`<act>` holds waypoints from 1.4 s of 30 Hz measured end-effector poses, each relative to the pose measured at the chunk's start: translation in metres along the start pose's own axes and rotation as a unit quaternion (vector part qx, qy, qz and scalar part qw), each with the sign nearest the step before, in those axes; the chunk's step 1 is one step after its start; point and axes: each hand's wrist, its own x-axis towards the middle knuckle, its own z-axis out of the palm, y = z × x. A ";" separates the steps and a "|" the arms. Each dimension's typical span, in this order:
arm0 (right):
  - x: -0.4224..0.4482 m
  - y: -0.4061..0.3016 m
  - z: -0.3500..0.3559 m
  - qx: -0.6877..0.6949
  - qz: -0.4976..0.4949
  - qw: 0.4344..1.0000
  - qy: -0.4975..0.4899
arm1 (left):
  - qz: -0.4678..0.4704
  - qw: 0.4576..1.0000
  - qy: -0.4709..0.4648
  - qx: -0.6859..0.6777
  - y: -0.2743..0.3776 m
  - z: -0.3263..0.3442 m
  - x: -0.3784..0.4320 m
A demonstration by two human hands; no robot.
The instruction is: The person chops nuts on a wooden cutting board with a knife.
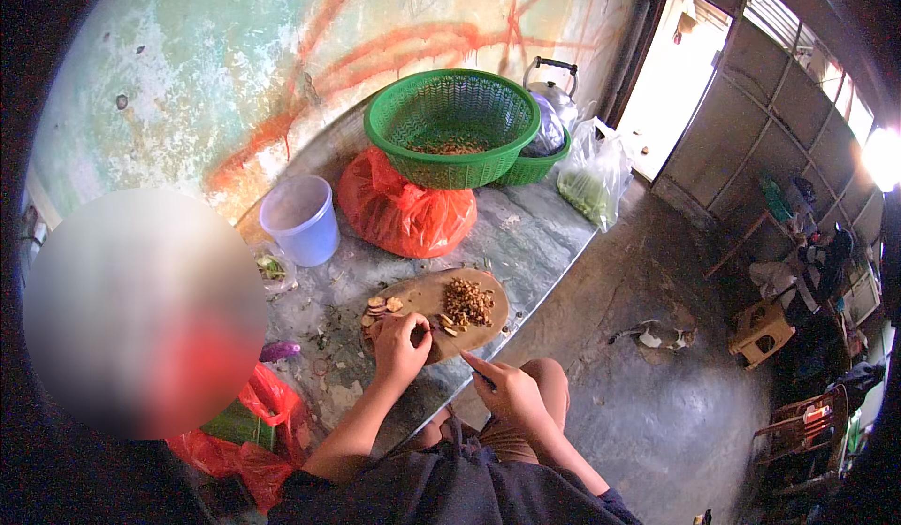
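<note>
An oval wooden chopping board lies on the stone-like counter in front of me. My left hand rests at the board's near left part, thumb and forefinger curled together; whatever is between them is too small to tell. Round cut slices lie just beyond it. My right hand is closed around the dark handle of a knife, its blade pointing towards the board near my left fingers. A heap of small brown chopped pieces covers the board's right part, with a few longer strips beside it.
Behind the board stand a tied red plastic bag, a purple-blue bucket and a large green basket. A clear bag of greens sits by the counter's edge. An open red bag lies left; a cat is on the floor.
</note>
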 end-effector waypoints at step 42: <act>-0.013 -0.011 -0.011 0.019 0.000 1.000 0.024 | 0.036 0.999 0.030 0.010 0.004 -0.005 0.002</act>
